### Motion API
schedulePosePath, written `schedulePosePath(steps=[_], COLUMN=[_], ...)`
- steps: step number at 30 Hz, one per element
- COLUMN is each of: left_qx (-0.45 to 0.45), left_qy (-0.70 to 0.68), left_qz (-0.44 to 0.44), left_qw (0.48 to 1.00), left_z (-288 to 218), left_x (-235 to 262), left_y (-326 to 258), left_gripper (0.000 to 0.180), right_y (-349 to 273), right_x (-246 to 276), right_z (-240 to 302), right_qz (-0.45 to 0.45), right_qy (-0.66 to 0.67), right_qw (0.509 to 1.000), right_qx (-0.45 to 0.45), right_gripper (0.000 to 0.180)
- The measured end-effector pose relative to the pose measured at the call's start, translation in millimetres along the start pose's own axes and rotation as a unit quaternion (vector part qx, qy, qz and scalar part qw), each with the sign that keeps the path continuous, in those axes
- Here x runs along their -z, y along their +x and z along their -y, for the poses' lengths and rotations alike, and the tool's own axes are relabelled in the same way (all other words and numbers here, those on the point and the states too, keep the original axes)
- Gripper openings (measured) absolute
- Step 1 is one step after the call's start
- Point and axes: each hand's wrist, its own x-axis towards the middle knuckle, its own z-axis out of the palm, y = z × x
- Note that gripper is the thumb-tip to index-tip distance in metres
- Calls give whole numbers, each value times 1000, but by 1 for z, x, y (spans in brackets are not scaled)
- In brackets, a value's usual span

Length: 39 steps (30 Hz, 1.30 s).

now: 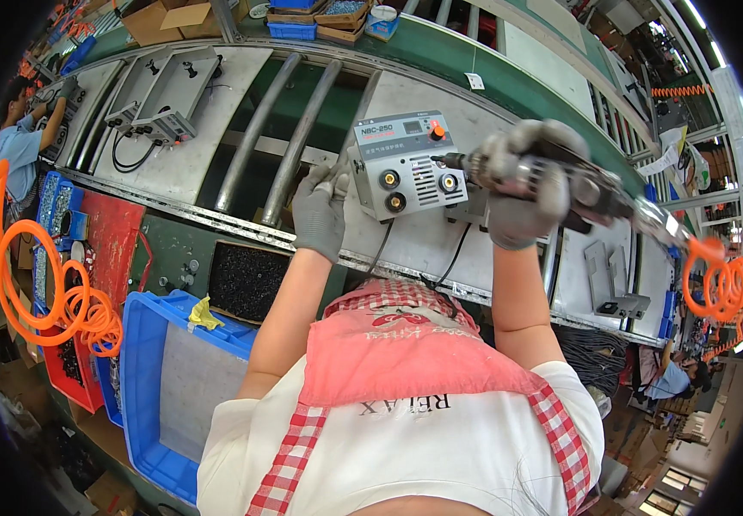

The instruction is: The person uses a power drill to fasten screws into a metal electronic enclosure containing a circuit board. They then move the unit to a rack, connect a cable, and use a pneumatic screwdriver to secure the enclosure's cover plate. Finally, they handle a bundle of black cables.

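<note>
A grey welding machine point(407, 172) stands on the conveyor line, its front panel showing an orange knob, brass sockets and vent slots. My right hand point(522, 185), in a grey glove, is wrapped round an air screwdriver point(582, 185). The bit of this tool points left and meets the front panel near the vents, though I cannot make out a screw there. My left hand point(318, 211), also gloved, is beside the machine's left side with its fingers slightly bent and apart. Whether its fingertips touch the casing is hard to see.
Metal rollers point(281, 142) lie left of the machine, beyond them open grey casings point(165, 95). A blue crate point(143, 378) and a tray of black screws point(251, 279) sit near my left arm. Orange coiled hoses point(720, 284) hang at both sides. A co-worker point(23, 142) is far left.
</note>
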Motion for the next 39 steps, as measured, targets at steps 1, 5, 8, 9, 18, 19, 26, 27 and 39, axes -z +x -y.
schedulePosePath(steps=[1, 5, 8, 9, 18, 19, 26, 27, 39], left_qx=[-9, 71, 178, 199, 224, 224, 235, 239, -229], left_qy=[13, -5, -10, 19, 110, 112, 176, 186, 496], left_qz=[22, 159, 206, 227, 328, 327, 358, 347, 179], left_qw=[1000, 985, 962, 953, 911, 911, 886, 888, 818], left_z=[-12, -10, 7, 12, 55, 60, 87, 95, 175], left_x=[-18, -61, -83, -87, -122, -125, -139, -140, -127], left_y=[-19, -56, -67, -68, -89, -88, -83, -81, -77], left_gripper=[27, 31, 35, 38, 51, 51, 53, 57, 44], right_y=[-1, -18, -29, -32, -45, -44, -42, -42, -35], right_x=[1, 3, 13, 17, 54, 56, 92, 94, 175], right_z=[11, 53, 69, 72, 90, 93, 89, 88, 63], right_qz=[-15, 0, -10, -12, -44, -55, -39, -48, -95], right_qy=[-25, 47, 36, 39, 40, 36, 12, 13, -126], right_qw=[999, 999, 999, 999, 997, 997, 999, 998, 988], right_qx=[41, 7, 4, 3, -41, -46, -16, -25, -8], right_gripper=[39, 40, 39, 40, 42, 42, 39, 39, 34])
